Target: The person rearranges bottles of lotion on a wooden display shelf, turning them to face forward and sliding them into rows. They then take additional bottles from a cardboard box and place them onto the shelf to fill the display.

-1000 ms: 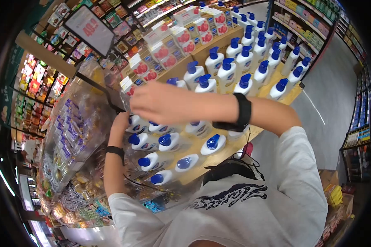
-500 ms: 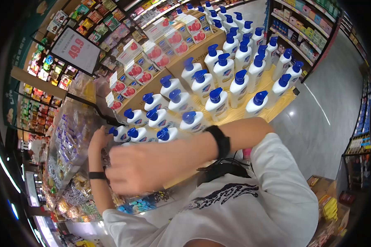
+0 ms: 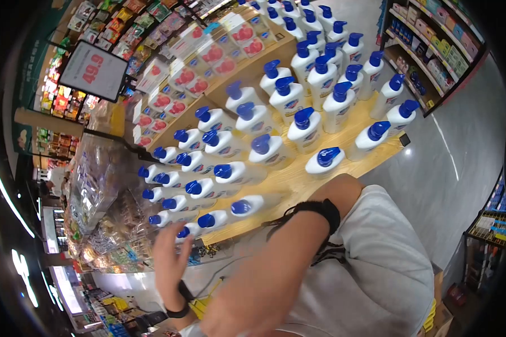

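My left hand [image 3: 171, 255] is raised at the near left corner of the wooden table, thumb and fingers apart and nothing between them. Just past its fingertips stands a white pump bottle [image 3: 192, 229] with a blue pump head, in the front row. Another white pump bottle [image 3: 212, 219] is beside that one. Low in front of my shirt is my right hand [image 3: 227, 309], smeared by motion, its fingers unreadable. The right forearm crosses over the front of the table. Many more pump bottles stand in rows across the wooden tabletop [image 3: 287, 174].
Stacked boxes with red fruit pictures [image 3: 225, 59] line the table's back left side. A price sign [image 3: 93, 70] reading 49.9 stands over bagged goods [image 3: 93, 185] at left. Stocked shelves [image 3: 433, 45] are at the far right, beyond a grey floor [image 3: 433, 146].
Both hands have moved down and back toward my body; the left has left the far left bottles. More front-row bottles now show, as the right arm no longer covers them. The view has shifted.
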